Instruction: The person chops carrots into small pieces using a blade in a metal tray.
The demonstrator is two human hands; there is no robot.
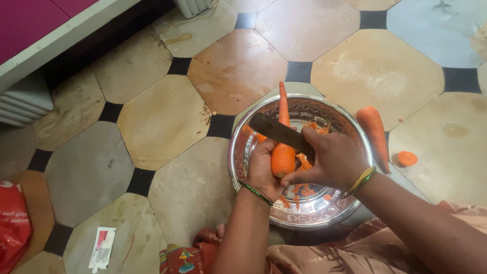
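- Orange carrot (282, 152): gripped in closed left hand (261, 170) fingers, over steel bowl (243, 152).
- Knife (276, 131): clenched in right hand (332, 161), blade across carrot above left fingertips.
- Second carrot (374, 133): floor, beyond right knuckles.

- The knife's handle lay hidden inside the right hand (332, 160).
- The red plastic bag (12, 223) was cut off by the left edge.
- The round steel bowl's (241, 152) near rim was covered by the wrists.

- The left hand (263, 170) reaches in from below, wrist bent, fingers curled shut in a grip, a green bangle at the wrist.
- The right hand (332, 160) comes from the right, forearm slanted, fingers closed, knuckles up, bangles at the wrist.
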